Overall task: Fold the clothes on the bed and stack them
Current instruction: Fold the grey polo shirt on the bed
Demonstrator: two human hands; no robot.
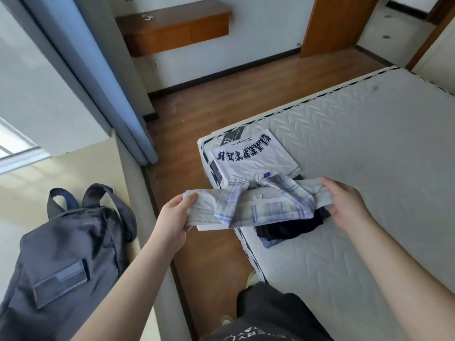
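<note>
1. Pale plaid collared shirt (pixel 253 207): light grey-white with blue and lilac checks.
2. White folded T-shirt (pixel 251 156): navy block lettering.
3. Dark navy folded garment (pixel 288 228): plain.
4. White quilted mattress (pixel 369 148): wavy stitching.
5. Dark grey fabric backpack (pixel 64 254).
6. Brown wood-grain floor (pixel 211 104).

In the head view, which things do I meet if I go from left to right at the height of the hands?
backpack → left hand → plaid shirt → right hand → mattress
</note>
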